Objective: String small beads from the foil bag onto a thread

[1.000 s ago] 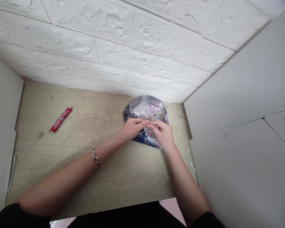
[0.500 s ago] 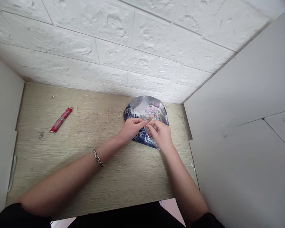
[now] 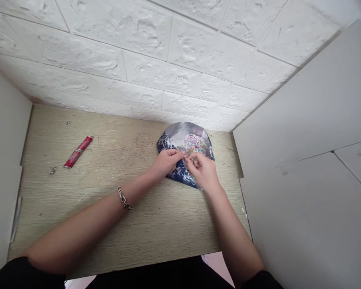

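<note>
A blue patterned foil bag (image 3: 180,138) lies open on the wooden table (image 3: 114,192), with small coloured beads (image 3: 194,142) showing inside against its silver lining. My left hand (image 3: 167,161) and my right hand (image 3: 202,170) meet over the bag's near edge. Both have fingertips pinched together on something tiny, too small to name. A metal chain bracelet (image 3: 124,198) sits on my left wrist.
A red tube (image 3: 78,151) lies at the table's left, with a small metal piece (image 3: 51,171) near it and another (image 3: 67,123) farther back. A white brick-pattern wall runs behind. White panels close in both sides, the right one (image 3: 303,160) close to the bag.
My two hands have shifted slightly left and closer over the bag, fingertips still pinched together. Nothing else on the table has moved.
</note>
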Tool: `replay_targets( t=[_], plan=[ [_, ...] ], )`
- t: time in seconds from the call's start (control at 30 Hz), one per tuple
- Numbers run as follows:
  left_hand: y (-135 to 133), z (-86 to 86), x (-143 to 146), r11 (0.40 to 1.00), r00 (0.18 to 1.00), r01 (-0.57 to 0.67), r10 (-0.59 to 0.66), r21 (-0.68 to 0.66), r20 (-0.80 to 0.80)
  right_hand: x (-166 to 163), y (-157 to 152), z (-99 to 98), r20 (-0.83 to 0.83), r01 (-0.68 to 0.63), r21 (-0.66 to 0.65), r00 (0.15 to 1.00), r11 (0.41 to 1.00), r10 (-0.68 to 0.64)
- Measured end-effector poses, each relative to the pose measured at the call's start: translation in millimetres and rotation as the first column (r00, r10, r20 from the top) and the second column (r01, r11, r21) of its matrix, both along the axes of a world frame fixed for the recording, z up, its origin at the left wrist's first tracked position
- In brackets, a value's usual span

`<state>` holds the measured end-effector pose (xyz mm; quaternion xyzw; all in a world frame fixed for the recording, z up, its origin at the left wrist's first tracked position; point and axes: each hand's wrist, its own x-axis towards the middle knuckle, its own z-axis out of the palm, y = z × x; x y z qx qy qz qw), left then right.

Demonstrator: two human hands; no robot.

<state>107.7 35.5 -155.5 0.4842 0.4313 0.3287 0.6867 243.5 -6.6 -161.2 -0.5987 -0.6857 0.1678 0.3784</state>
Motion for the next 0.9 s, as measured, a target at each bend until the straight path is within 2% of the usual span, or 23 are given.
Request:
replay_targets(
  t=[0.17, 0.37, 0.5, 0.57, 0.63, 0.73, 0.8, 0.9],
  plan=[
    [1.8, -2.4, -0.3, 0.995, 0.991, 0.084, -0.079, -0.049, 0.108, -1.6, -1.3, 2.4, -0.014, -0.006, 0.029, 1.000, 1.000, 0.007],
    [0.3, -6.6, 0.0, 0.990, 0.992, 0.116, -0.119, 0.085, 0.033, -2.5, -3.1, 4.0, -0.054, -0.008, 0.044, 0.998, 0.999, 0.011],
    [0.4, -7.2, 0.1, 0.984, 0.988, 0.137, -0.144, 0.114, 0.050, -3.5, -2.4, 3.3, -0.165, 0.012, -0.024, 0.986, 1.000, -0.016],
    [1.2, -7.0, -0.3, 0.983, 0.986, 0.148, -0.156, 0.108, 0.066, -4.7, -0.6, 4.1, -0.287, 0.014, -0.080, 0.957, 0.997, -0.037],
    [2.0, -7.5, -0.8, 0.985, 0.986, 0.148, -0.154, 0.093, 0.066, -5.0, 1.9, 6.6, -0.508, -0.046, -0.195, 0.859, 0.980, -0.061],
    [2.7, -9.6, -0.9, 0.984, 0.987, 0.150, -0.154, 0.100, 0.037, -1.4, 5.8, 11.5, -0.823, -0.277, -0.378, 0.537, 0.883, -0.184],
    [2.7, -10.9, -0.5, 0.982, 0.988, 0.149, -0.152, 0.121, 0.023, 3.0, 7.9, 13.4, -0.900, -0.394, -0.406, 0.331, 0.825, -0.285],
    [2.5, -11.0, 0.3, 0.983, 0.989, 0.143, -0.145, 0.119, 0.012, 7.9, 10.4, 12.1, -0.922, -0.429, -0.385, 0.145, 0.817, -0.358]
  ],
)
